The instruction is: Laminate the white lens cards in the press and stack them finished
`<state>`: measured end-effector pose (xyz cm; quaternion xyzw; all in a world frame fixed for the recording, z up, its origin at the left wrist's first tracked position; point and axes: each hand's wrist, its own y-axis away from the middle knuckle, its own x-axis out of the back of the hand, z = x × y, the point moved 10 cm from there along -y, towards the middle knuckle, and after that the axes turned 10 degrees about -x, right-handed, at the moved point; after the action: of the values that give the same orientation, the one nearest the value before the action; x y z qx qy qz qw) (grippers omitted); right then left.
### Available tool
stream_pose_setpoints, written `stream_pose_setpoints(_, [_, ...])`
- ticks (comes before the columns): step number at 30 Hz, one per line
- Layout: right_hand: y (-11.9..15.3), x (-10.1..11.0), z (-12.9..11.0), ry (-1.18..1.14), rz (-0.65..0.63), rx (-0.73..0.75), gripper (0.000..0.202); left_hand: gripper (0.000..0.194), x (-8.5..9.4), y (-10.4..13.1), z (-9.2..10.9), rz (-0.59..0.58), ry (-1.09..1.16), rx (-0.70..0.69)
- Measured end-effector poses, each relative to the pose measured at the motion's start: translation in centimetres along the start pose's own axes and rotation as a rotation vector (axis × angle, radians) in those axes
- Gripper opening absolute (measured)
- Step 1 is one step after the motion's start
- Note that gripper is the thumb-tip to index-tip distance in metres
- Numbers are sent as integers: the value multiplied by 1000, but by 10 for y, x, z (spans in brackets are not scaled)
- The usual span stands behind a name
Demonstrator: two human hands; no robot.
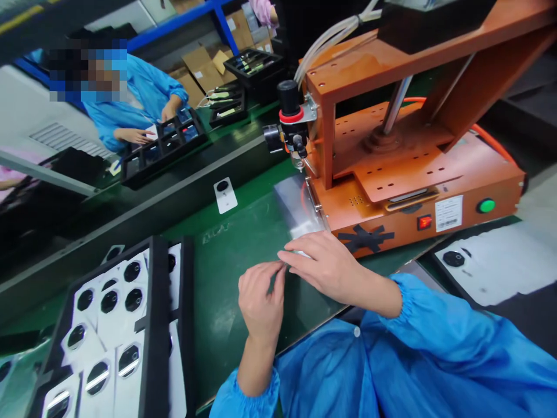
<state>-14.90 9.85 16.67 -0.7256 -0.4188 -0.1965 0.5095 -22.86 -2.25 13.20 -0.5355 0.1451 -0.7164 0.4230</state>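
Note:
Above the green tabletop (pixel 230 249), my left hand (pixel 261 296) and my right hand (pixel 326 264) meet at the fingertips. The left thumb and fingers are pinched together; what lies between them is too small to make out. A sliver of something pale (pixel 301 253) shows at the fingers of my right hand, which are closed around it and mostly hide it. Just beyond the hands a clear plastic sheet (pixel 296 203) lies beside the orange machine (pixel 391 215). A white card with a black disc (pixel 226 200) rests farther back on the table.
Black trays (pixel 159 325) of white cards with black round parts stand at the left. More white pieces (pixel 500 267) lie on black material at the right. The machine has a black pressure regulator (pixel 289 116). Across the bench, a person in blue (pixel 148 87) handles a black tray.

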Motion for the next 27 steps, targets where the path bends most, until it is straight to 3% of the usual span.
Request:
stream_pose_setpoints(4, [2,-4,-11,50,-18,146,22,18,5,-2,21,-23,-11,-147])
stream_pose_setpoints(8, [10,-3,-14,73,-27,184,22,18,5,0,19,-64,79,-107])
stream_pose_setpoints(14, [13,-9,-13,20,-67,174,17,7,-4,19,-9,-86,330,282])
stream_pose_setpoints(22, [17,-17,-24,-1,-85,212,15,26,-26,52,-28,-59,568,664])
stream_pose_setpoints(25, [29,-14,-37,-109,-77,251,12,31,-19,85,-37,44,604,815])
stream_pose_setpoints(27, [35,-6,-32,-287,0,154,10,32,1,125,-42,133,566,892])
